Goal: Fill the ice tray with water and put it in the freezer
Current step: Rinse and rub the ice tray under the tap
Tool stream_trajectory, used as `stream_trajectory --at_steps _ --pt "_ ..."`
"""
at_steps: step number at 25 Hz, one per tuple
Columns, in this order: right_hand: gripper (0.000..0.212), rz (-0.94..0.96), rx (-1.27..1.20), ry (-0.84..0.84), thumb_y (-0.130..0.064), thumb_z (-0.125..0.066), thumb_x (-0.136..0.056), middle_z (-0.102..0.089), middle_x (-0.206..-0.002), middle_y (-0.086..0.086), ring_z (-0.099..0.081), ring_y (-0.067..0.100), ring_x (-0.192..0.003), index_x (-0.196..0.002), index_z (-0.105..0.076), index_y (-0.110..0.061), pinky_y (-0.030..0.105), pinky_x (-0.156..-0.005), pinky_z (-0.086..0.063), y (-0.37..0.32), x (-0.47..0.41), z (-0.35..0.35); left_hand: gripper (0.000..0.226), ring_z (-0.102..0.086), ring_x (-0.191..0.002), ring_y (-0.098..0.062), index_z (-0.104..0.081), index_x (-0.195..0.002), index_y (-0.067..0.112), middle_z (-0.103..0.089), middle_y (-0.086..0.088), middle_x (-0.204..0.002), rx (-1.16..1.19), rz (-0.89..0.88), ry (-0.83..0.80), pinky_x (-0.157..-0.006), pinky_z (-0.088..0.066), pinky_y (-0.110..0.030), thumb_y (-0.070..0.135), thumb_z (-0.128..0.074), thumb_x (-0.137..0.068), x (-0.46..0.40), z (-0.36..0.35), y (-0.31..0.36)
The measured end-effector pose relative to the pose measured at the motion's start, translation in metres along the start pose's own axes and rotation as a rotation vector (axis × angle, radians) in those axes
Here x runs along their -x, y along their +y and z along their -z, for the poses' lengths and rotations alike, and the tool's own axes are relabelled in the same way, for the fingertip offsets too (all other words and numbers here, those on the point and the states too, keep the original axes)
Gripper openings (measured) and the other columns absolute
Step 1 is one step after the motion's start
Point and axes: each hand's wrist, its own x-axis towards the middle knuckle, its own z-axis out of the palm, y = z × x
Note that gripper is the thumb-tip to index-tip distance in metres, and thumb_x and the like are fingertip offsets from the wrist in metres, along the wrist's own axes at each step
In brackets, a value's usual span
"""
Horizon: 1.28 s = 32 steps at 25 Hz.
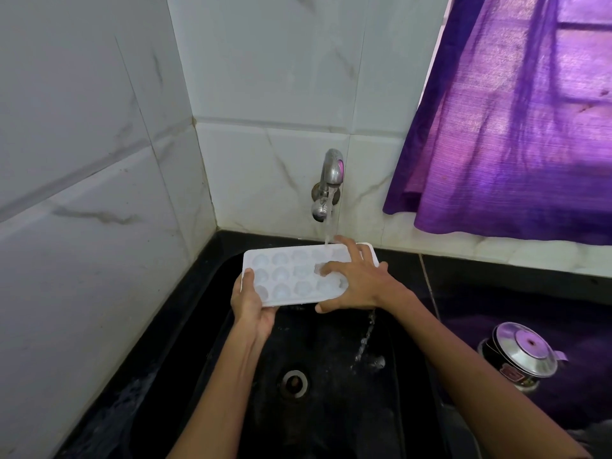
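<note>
A white ice tray (pixel 288 276) with rounded moulds is held level over the black sink (pixel 331 409). My left hand (pixel 253 306) grips its near left corner, thumb on top. My right hand (pixel 356 279) lies spread across the tray's right end, fingers straight over the moulds, thumb under the near edge. A steel wall tap (pixel 331 173) runs, and its stream lands on the tray's far right part by my fingers. Water spills off the tray's right side into the sink.
The sink drain (pixel 294 383) sits below the tray. White tiled walls close the left and back. A purple curtain (pixel 510 120) hangs at the right. A steel-lidded pot (pixel 521 357) stands on the dark counter to the right of the sink.
</note>
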Motion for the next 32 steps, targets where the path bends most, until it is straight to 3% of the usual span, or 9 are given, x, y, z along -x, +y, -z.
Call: stream_trajectory --at_steps 9,13,17,21,26,32 --pt "0.072 0.007 0.010 0.010 -0.065 -0.069 -0.067 0.001 -0.153 -0.014 0.000 0.022 -0.141 -0.131 -0.047 -0.039 0.066 -0.108 -0.018 -0.001 0.004 -0.012 0.033 -0.064 -0.095 -0.029 -0.049 -0.129 0.017 -0.063 -0.011 -0.113 -0.032 -0.026 0.017 -0.071 -0.055 -0.044 0.026 -0.046 -0.097 -0.001 0.004 0.000" --pt "0.072 0.010 0.068 -0.010 -0.063 -0.070 -0.068 -0.005 -0.152 -0.010 -0.006 0.024 -0.140 -0.128 -0.049 -0.029 0.067 -0.105 -0.023 -0.009 0.005 -0.011 0.034 -0.064 -0.090 -0.028 -0.050 -0.129 0.013 -0.064 -0.012 -0.112 -0.034 -0.041 0.014 -0.070 -0.055 -0.043 0.025 -0.046 -0.097 0.002 0.003 -0.003" --pt "0.062 0.040 -0.026 -0.004 -0.055 -0.073 -0.070 -0.007 -0.149 -0.009 -0.006 0.024 -0.139 -0.124 -0.049 -0.037 0.063 -0.108 -0.022 -0.006 0.009 -0.009 0.035 -0.064 -0.091 -0.028 -0.049 -0.130 0.014 -0.063 -0.013 -0.115 -0.033 -0.045 0.030 -0.067 -0.055 -0.043 0.026 -0.046 -0.097 0.002 0.007 -0.003" --pt "0.032 0.067 -0.049 0.035 -0.052 -0.067 -0.078 -0.007 -0.150 -0.010 -0.005 0.022 -0.139 -0.104 -0.057 -0.037 0.060 -0.110 -0.017 -0.003 0.017 -0.014 0.033 -0.064 -0.089 -0.028 -0.050 -0.128 0.013 -0.062 -0.013 -0.113 -0.027 -0.042 0.032 -0.069 -0.055 -0.044 0.025 -0.045 -0.098 0.000 0.007 0.000" --pt "0.041 0.036 0.059 0.003 -0.060 -0.054 -0.084 0.004 -0.156 -0.010 0.004 0.023 -0.143 -0.121 -0.056 -0.041 0.064 -0.109 -0.008 -0.007 0.020 -0.014 0.032 -0.063 -0.088 -0.028 -0.050 -0.127 0.012 -0.062 -0.014 -0.114 -0.006 -0.016 0.002 -0.066 -0.054 -0.043 0.024 -0.043 -0.099 0.002 0.002 -0.002" --pt "0.039 -0.011 0.049 0.071 -0.061 -0.055 -0.083 -0.001 -0.156 -0.008 0.005 0.021 -0.143 -0.111 -0.060 -0.036 0.066 -0.109 -0.010 -0.006 0.021 -0.007 0.033 -0.064 -0.088 -0.029 -0.050 -0.127 0.010 -0.063 -0.015 -0.115 -0.013 -0.019 -0.019 -0.065 -0.054 -0.042 0.025 -0.042 -0.099 0.000 -0.005 -0.002"
